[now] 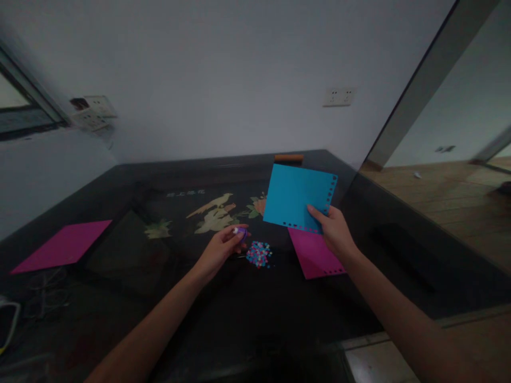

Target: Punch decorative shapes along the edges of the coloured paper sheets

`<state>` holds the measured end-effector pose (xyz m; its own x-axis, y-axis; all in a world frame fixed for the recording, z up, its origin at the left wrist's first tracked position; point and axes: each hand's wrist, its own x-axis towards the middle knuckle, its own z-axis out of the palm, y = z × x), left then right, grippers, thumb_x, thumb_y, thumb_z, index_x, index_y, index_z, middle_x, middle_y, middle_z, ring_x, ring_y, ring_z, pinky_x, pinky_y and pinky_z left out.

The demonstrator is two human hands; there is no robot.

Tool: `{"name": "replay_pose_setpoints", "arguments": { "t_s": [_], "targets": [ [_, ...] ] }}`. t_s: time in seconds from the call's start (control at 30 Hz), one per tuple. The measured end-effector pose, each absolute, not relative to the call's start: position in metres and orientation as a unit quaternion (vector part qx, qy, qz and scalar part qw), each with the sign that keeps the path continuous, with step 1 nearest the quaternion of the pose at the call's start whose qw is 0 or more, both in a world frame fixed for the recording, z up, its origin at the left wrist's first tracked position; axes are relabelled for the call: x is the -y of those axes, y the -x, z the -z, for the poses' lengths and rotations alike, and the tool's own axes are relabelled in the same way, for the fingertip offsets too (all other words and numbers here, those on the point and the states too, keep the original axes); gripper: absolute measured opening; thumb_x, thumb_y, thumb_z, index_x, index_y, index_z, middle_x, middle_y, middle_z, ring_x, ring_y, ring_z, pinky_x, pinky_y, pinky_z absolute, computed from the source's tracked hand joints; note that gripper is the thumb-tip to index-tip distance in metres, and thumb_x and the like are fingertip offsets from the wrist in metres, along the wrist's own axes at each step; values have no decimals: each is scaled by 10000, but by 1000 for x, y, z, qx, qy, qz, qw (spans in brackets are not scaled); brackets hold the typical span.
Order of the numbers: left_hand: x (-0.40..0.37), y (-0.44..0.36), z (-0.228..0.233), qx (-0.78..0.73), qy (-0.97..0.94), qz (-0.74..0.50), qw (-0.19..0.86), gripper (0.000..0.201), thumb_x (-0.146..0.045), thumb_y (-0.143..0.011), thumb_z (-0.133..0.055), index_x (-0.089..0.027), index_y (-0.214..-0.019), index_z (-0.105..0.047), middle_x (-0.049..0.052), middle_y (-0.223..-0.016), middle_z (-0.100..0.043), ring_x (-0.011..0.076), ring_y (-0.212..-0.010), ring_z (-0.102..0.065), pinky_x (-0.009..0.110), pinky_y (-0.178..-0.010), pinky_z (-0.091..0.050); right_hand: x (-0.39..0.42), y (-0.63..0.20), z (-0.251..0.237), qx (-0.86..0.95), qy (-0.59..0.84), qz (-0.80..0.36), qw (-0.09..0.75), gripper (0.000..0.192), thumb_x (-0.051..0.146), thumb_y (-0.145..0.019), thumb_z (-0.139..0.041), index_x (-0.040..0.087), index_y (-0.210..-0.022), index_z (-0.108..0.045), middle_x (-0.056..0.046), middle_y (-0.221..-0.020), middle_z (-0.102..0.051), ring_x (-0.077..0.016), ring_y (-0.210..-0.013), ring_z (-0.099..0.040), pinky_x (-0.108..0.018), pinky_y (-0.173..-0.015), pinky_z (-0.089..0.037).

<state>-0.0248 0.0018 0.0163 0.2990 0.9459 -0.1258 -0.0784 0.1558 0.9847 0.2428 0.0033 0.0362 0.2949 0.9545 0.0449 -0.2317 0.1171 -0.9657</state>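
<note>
My right hand (334, 232) holds a blue paper sheet (295, 196) up above the dark table (120, 255); small holes run along the sheet's right and lower edges. Under it lies a pink sheet (313, 255) with holes along its near edge. My left hand (223, 246) is closed around a small purple and white object (240, 232), likely a hole punch, just left of a little heap of blue, pink and white paper dots (259, 254).
Another pink sheet (64, 246) lies at the table's left. A light bird-and-flower design (215, 213) decorates the tabletop. An orange-brown bar (288, 157) rests at the far edge. Wall sockets (339, 97) are behind. Wooden floor (439, 197) lies to the right.
</note>
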Motion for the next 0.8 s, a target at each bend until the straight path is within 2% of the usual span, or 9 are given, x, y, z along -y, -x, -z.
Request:
{"name": "replay_pose_setpoints", "arguments": {
  "t_s": [0.13, 0.27, 0.43, 0.53, 0.7, 0.8],
  "targets": [
    [-3, 25, -13, -439, -537, -406, 595, 413, -411, -772, -639, -169, -1106, -611, 84, -1017, -656, 120, -692, -573, 220, -597, -423, 11, -283, -41, 347, 525, -430, 648, 382, 306, -569, -802, 177, -901, -664, -52, -860, -730, -201, -648, -678, -381, -704, -568],
    [-4, 22, -12, -463, -548, -399, 570, 427, -370, -723, -683, -173, -1095, -616, 79, -1020, -662, 142, -717, -600, 252, -643, -458, 28, -316, -30, 321, 547, -406, 658, 394, 255, -545, -818, 210, -906, -666, -14, -849, -733, -178, -655, -680, -311, -663, -575],
    [-9, 19, -20, -495, -566, -422, 507, 393, -300, -690, -700, -185, -1059, -629, 40, -901, -665, 161, -714, -608, 287, -673, -471, 38, -327, -12, 266, 569, -481, 612, 376, 293, -569, -804, 207, -904, -655, -48, -823, -736, -234, -619, -687, -364, -593, -582],
    [-18, 12, -24, -499, -589, -409, 487, 363, -280, -700, -687, -193, -1048, -629, 26, -848, -656, 159, -685, -609, 286, -651, -472, 39, -330, -9, 253, 565, -508, 599, 364, 326, -600, -789, 222, -921, -655, -52, -828, -736, -238, -619, -688, -355, -582, -582],
    [-49, -24, -19, -456, -681, -367, 441, 361, -295, -748, -637, -183, -1089, -599, 55, -912, -671, 180, -748, -633, 313, -704, -487, 41, -337, -9, 241, 567, -496, 612, 356, 316, -590, -801, 225, -903, -658, -32, -806, -734, -219, -621, -684, -319, -575, -581],
    [-71, -57, -7, -423, -769, -332, 346, 316, -286, -779, -599, -168, -1072, -600, 82, -967, -673, 190, -793, -631, 316, -728, -484, 43, -339, -10, 245, 564, -471, 633, 378, 313, -590, -802, 230, -928, -652, -20, -834, -733, -213, -653, -687, -310, -587, -582]
  ]
}}
